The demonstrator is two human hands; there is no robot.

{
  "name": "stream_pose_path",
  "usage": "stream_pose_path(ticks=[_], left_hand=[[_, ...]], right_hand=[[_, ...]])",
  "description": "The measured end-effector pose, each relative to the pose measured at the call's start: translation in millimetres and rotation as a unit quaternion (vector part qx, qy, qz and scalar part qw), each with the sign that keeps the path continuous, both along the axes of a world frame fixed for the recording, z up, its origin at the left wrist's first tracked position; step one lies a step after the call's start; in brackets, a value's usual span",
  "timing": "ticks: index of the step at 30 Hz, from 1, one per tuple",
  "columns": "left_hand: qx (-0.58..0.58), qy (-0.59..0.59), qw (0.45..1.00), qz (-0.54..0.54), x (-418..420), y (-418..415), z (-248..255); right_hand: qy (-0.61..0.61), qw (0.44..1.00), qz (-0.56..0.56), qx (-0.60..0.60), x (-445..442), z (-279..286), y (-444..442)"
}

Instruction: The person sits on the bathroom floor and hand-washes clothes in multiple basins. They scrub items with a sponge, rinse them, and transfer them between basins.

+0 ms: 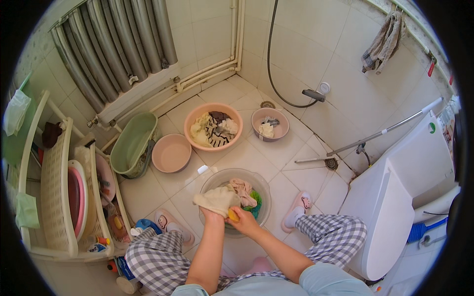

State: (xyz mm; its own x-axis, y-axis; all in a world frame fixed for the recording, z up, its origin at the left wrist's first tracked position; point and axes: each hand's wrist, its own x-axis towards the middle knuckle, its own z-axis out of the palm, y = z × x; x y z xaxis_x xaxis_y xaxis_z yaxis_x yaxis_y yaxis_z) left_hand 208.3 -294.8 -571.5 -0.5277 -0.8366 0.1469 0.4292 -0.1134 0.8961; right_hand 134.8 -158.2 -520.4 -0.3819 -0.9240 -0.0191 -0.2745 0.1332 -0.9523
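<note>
A cream cloth [216,199] is draped over my left hand [214,215], which holds it up above the near side of a translucent plastic basin [266,192]. The cloth covers most of that hand's fingers. Between the fingers of my right hand [244,221] is a small yellow-orange bar [233,215], perhaps soap, pressed at the cloth's lower edge. Inside the basin lie a pale pink cloth [243,189] and a green cloth [256,201]. The basin stands on the tiled floor between my slippered feet.
Beyond are an orange basin [187,127] of clothes, a smaller basin [285,135] with a few cloths, a pink basin [171,153] and a green tub [127,148]. A plastic shelf rack [55,174] stands left, a white toilet [385,222] right. A mop-like pole [385,131] leans nearby.
</note>
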Motion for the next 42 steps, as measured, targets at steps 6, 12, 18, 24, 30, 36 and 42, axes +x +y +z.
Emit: stream_pose_path(ticks=[6,12,18,24,30,36,42], left_hand=[[0.462,0.227,0.857,0.034,-6,26,24],[0.360,0.254,0.897,-0.045,0,42,-30],[0.484,0.164,0.859,-0.023,-18,66,40],[0.484,0.218,0.847,-0.017,-14,61,43],[0.408,0.210,0.887,-0.041,-6,60,58],[0.457,0.195,0.868,-0.027,-5,57,48],[0.432,0.258,0.860,-0.090,-13,59,108]], right_hand=[[-0.152,0.985,-0.064,-0.043,-15,34,-16],[0.340,0.935,0.066,-0.076,-1,43,-37],[-0.050,0.988,-0.062,0.133,-31,-17,-59],[0.203,0.975,-0.023,-0.082,-14,-63,-46],[0.091,0.995,-0.024,-0.027,-16,-17,-58],[-0.006,0.998,-0.067,-0.007,-14,-49,-80],[-0.301,0.925,-0.212,0.094,-77,-80,-63]])
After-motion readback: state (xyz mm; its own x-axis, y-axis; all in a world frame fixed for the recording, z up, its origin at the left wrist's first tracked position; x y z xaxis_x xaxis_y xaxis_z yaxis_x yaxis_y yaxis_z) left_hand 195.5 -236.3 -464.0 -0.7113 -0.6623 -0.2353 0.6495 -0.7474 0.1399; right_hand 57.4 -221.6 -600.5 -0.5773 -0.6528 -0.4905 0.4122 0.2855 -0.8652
